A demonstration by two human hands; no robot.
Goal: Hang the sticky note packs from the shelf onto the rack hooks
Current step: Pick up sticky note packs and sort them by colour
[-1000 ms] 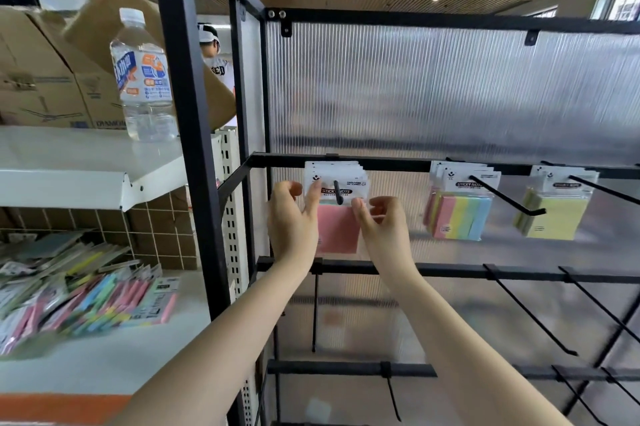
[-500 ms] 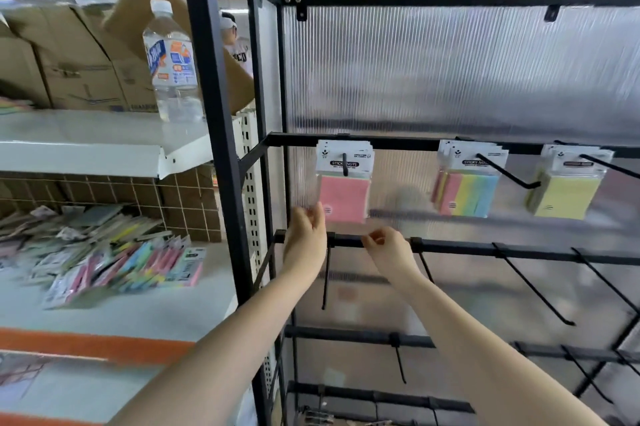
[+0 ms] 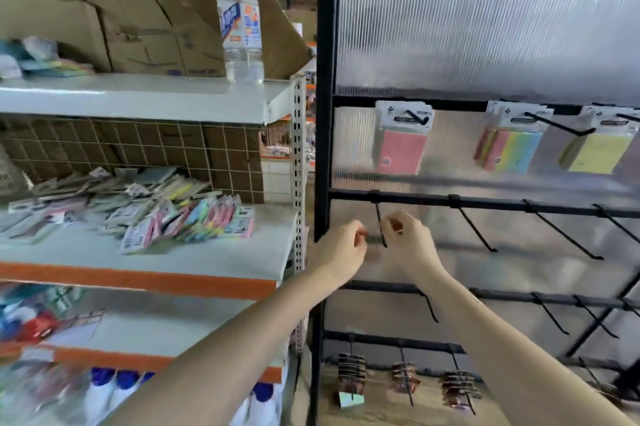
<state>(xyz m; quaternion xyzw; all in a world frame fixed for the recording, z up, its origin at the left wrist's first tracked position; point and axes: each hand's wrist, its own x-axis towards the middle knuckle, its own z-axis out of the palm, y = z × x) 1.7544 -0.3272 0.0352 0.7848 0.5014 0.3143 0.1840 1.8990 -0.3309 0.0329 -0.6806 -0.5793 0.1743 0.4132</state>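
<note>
A loose heap of sticky note packs (image 3: 180,214) is spread on the white shelf (image 3: 207,259) at the left, below an upper shelf on which opened cardboard boxes (image 3: 138,30) and a water bottle (image 3: 242,27) are stood. In front of the black rack (image 3: 325,113), the left hand (image 3: 341,250) and the right hand (image 3: 407,242) are held close together with fingers loosely curled and nothing gripped, beside a bare hook (image 3: 381,228) on the second bar. On the top bar, pink packs (image 3: 401,141), multicoloured packs (image 3: 509,145) and yellow packs (image 3: 601,145) are hung on three hooks.

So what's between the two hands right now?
In the head view, a bare black hook hangs down between the left hand and right hand.
</note>
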